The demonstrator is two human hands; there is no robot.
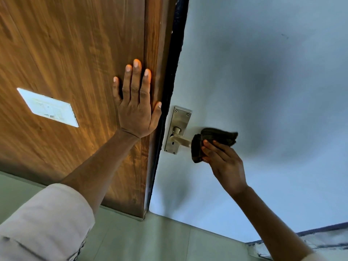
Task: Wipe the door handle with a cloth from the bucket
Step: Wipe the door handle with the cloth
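A silver lever door handle (179,138) on a metal backplate (178,129) is mounted on the pale blue-grey door (263,91). A dark brownish cloth (211,142) is wrapped over the outer end of the lever. My right hand (224,164) grips that cloth from below and to the right. My left hand (136,102) lies flat, fingers spread, on the brown wooden panel (75,53) beside the door's edge, holding nothing. The bucket is not in view.
A white switch plate (49,108) sits on the wooden panel at left. A dark gap (169,81) runs between panel and door. Pale green floor tiles (160,238) lie below. A dark-edged mat (323,240) shows at the lower right.
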